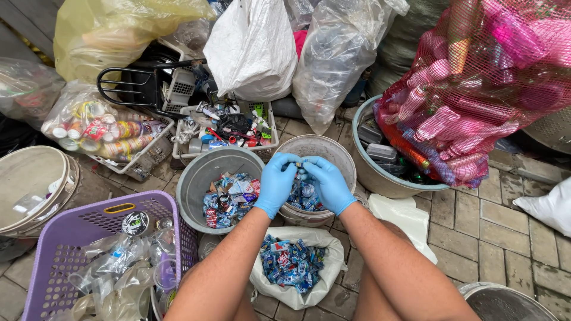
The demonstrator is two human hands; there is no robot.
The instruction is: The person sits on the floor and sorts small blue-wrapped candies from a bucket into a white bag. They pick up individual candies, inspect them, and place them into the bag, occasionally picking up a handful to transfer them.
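Both my hands wear blue gloves and meet above a pale bucket [342, 156] that holds small blue items. My left hand [275, 183] and my right hand [328, 184] pinch one small item [300, 164] between their fingertips; what it is stays too small to tell. Below my forearms lies an open white bag [324, 279] filled with small blue and red wrapped pieces. Left of my hands stands a grey bucket [199, 172] with mixed blue and red scraps inside.
A purple basket [71, 229] of clear plastic sits at lower left. A white crate [264, 150] of mixed junk, a tray of cups [107, 134], filled plastic bags and a pink net sack [476, 89] over a grey tub [386, 178] ring the paved floor.
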